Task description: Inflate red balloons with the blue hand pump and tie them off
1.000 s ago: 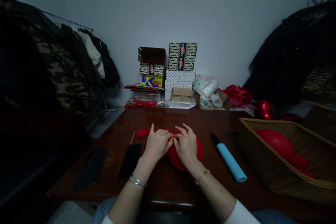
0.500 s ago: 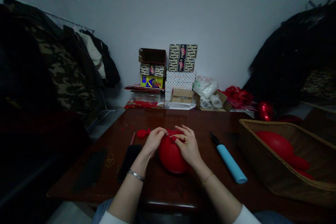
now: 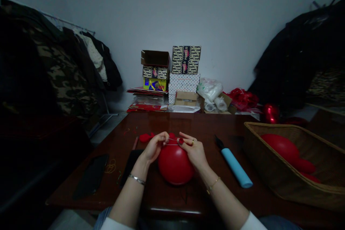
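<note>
An inflated red balloon (image 3: 174,164) rests on the dark wooden table (image 3: 167,196) between my hands. My left hand (image 3: 153,147) is pinched shut on a thin rubber band (image 3: 171,141) stretched taut towards the balloon's neck. My right hand (image 3: 194,151) is closed on that neck (image 3: 180,141), at the balloon's top. A limp red balloon (image 3: 146,137) lies just beyond my left hand.
A blue hand pump (image 3: 234,165) lies right of my hands. A wicker basket (image 3: 272,172) at the right holds inflated red balloons (image 3: 281,146). Two dark phones (image 3: 91,176) and loose rubber bands (image 3: 111,167) lie at the left. Boxes (image 3: 185,59) and bags stand against the back wall.
The balloon has rolled up from under my hands and now shows fully. My hands have drawn apart, pulling the rubber band taut at the neck.
</note>
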`<state>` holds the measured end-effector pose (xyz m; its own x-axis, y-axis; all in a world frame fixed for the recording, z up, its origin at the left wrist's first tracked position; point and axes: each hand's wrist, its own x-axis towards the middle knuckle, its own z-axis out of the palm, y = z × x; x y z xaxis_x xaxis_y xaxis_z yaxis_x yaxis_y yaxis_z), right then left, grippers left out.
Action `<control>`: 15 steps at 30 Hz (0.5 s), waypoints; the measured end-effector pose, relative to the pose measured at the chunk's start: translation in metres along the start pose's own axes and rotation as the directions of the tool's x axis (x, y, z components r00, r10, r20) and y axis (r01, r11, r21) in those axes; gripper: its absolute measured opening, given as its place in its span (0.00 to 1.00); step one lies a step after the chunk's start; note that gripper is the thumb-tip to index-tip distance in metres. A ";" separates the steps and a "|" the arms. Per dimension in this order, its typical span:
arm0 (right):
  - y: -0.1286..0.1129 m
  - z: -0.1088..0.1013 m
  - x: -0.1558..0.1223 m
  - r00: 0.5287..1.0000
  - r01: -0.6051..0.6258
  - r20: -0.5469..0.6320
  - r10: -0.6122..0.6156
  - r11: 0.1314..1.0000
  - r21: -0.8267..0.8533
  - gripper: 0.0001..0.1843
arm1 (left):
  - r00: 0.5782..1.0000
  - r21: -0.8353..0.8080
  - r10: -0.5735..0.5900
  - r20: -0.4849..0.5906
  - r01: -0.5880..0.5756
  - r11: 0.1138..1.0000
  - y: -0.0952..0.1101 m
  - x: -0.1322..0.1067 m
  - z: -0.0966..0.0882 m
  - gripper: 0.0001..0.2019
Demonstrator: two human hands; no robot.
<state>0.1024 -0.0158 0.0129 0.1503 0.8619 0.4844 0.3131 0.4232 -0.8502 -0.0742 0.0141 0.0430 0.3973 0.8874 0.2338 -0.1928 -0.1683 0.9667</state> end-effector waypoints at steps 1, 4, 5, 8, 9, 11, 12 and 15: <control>0.001 0.000 0.000 1.000 -0.004 -0.007 0.004 1.000 -0.007 0.08 | 1.000 0.067 0.026 0.016 -0.027 0.997 -0.001 0.000 0.002 0.03; 0.001 0.004 -0.002 0.999 0.006 -0.036 -0.007 0.999 -0.038 0.06 | 0.983 0.329 0.164 -0.081 -0.129 0.935 -0.004 0.000 0.007 0.01; 0.001 0.007 -0.004 0.999 0.019 -0.042 -0.021 0.999 -0.050 0.06 | 0.964 0.417 0.220 -0.146 -0.142 0.898 -0.006 0.001 0.009 0.01; -0.002 0.014 -0.010 0.996 0.072 -0.040 -0.076 0.994 -0.088 0.07 | 0.858 0.546 0.360 -0.366 -0.115 0.830 -0.011 0.004 0.015 0.04; -0.002 0.016 -0.012 0.995 0.089 -0.036 -0.093 0.991 -0.100 0.09 | 0.813 0.537 0.382 -0.439 -0.103 0.837 -0.012 0.005 0.016 0.07; -0.002 0.019 -0.016 0.992 0.117 -0.031 -0.122 0.986 -0.121 0.10 | 0.750 0.437 0.355 -0.558 -0.097 0.894 -0.013 0.007 0.019 0.13; -0.002 0.020 -0.017 0.991 0.126 -0.031 -0.132 0.983 -0.130 0.11 | 0.745 0.346 0.298 -0.597 -0.096 0.933 -0.012 0.008 0.021 0.15; 0.001 0.020 -0.018 0.989 0.138 -0.034 -0.144 0.979 -0.149 0.11 | 0.804 -0.012 0.045 -0.592 -0.064 0.998 -0.010 0.009 0.025 0.19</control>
<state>0.0808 -0.0257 -0.0010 0.1353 0.7818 0.6087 0.4673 0.4914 -0.7350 -0.0459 0.0130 0.0378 -0.2206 0.9605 0.1694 -0.2281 -0.2197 0.9485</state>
